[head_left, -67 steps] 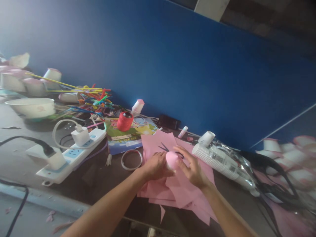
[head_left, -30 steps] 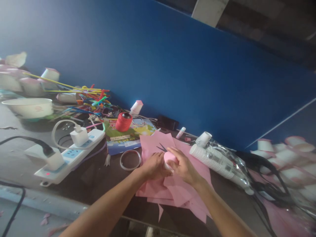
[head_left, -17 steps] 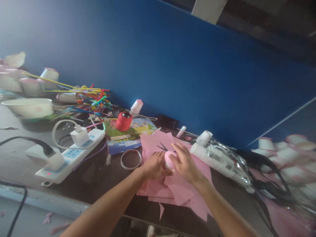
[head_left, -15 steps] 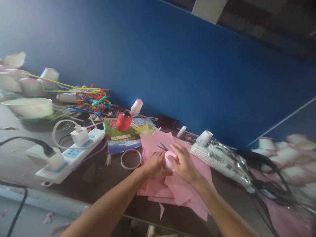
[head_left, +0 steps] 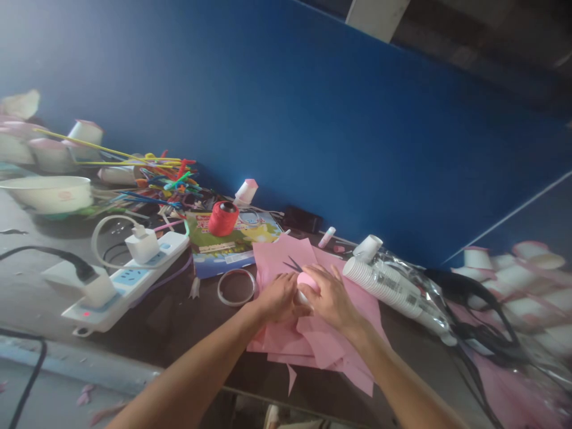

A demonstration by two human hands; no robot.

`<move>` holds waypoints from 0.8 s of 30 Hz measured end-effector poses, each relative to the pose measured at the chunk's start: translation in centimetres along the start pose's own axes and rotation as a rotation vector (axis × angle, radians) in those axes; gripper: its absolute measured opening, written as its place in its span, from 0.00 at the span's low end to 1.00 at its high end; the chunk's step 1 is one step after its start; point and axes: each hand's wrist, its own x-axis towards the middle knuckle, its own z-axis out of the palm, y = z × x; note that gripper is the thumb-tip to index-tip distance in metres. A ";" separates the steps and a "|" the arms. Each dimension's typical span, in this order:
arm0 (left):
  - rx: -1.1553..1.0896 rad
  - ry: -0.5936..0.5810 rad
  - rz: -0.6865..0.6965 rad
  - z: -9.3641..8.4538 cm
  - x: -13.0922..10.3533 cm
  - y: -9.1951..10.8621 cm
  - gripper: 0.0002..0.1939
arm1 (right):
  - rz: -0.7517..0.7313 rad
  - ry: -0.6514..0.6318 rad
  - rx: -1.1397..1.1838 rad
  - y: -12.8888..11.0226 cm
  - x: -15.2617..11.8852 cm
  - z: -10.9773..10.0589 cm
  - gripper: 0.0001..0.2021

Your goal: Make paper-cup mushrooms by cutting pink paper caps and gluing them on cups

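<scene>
White bowl (head_left: 47,195): stands near the left edge, just in front of pink-trimmed cups (head_left: 53,156).
Power strip (head_left: 127,276): lies aslant, bearing two plugs.
Fuzzy stems (head_left: 172,179): a multicoloured heap beyond the power strip.
Booklet (head_left: 218,250): lies flat, with a red spool (head_left: 222,220) upright upon it.
Ring-shaped roll (head_left: 233,304): lies on the dark tabletop (head_left: 179,336), near the left wrist.
Left hand (head_left: 277,298): fingers curled round the side of the held cup; some fingertips are hidden.
Scissors (head_left: 292,264): blades parted, tips pointing away from the person; the handles are hidden.
Held cup (head_left: 307,283): white with a pink end facing up, located between the two hands, above the pink sheets.
Pink sheets (head_left: 330,347): an overlapping pile beneath both hands.
Small tube (head_left: 327,237): white and pink, beyond the sheets.
Right hand (head_left: 329,293): thumb and fingers closed narrowly about the pink end.
Stacked cups (head_left: 388,290): a nested row lying sideways, partly in clear wrapping.
Cup pile (head_left: 521,283): blurred, at far right.
</scene>
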 end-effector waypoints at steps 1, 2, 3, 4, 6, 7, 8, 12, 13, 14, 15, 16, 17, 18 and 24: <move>-0.001 0.001 -0.001 0.0 0.0 0.0 0.29 | 0.002 0.001 -0.001 0.0 0.0 0.0 0.17; -0.001 0.004 -0.002 0.0 0.0 0.0 0.29 | 0.004 0.001 -0.002 0.0 0.0 0.0 0.17; -0.001 0.009 -0.003 0.0 0.0 0.0 0.30 | 0.006 -0.001 -0.004 0.0 0.0 0.1 0.17; 0.000 0.013 -0.003 0.1 0.0 -0.1 0.30 | 0.009 -0.003 -0.005 0.1 0.0 0.1 0.17; 0.004 0.010 0.000 0.2 0.0 -0.2 0.28 | 0.013 -0.014 -0.006 0.1 0.1 0.2 0.17; 0.007 0.005 0.001 0.3 0.0 -0.3 0.27 | 0.015 -0.020 -0.005 0.2 0.1 0.2 0.17; 0.012 0.003 -0.002 0.3 0.0 -0.3 0.26 | 0.018 -0.026 -0.004 0.3 0.1 0.1 0.18; 0.023 0.012 -0.012 0.2 -0.1 -0.1 0.27 | 0.032 -0.004 0.023 0.4 0.2 -0.3 0.24; 0.017 0.012 -0.008 0.1 -0.1 -0.1 0.28 | 0.035 0.011 0.032 0.4 0.3 -0.5 0.25; 0.010 0.011 -0.007 0.0 -0.1 0.0 0.28 | 0.036 0.026 0.037 0.4 0.3 -0.7 0.26; 0.005 0.010 -0.011 -0.1 -0.1 0.1 0.28 | 0.037 0.036 0.036 0.3 0.4 -0.8 0.26; 0.001 0.013 -0.020 -0.2 -0.1 0.2 0.28 | 0.039 0.040 0.029 0.2 0.5 -0.8 0.26; -0.001 0.016 -0.030 -0.3 0.0 0.3 0.27 | 0.043 0.042 0.017 0.0 0.5 -0.8 0.26; -0.003 0.016 -0.036 -0.3 0.0 0.4 0.26 | 0.047 0.041 0.001 -0.1 0.6 -0.7 0.25; -0.002 0.017 0.020 -0.2 0.0 0.2 0.22 | 0.072 0.057 -0.092 -0.2 1.0 1.0 0.23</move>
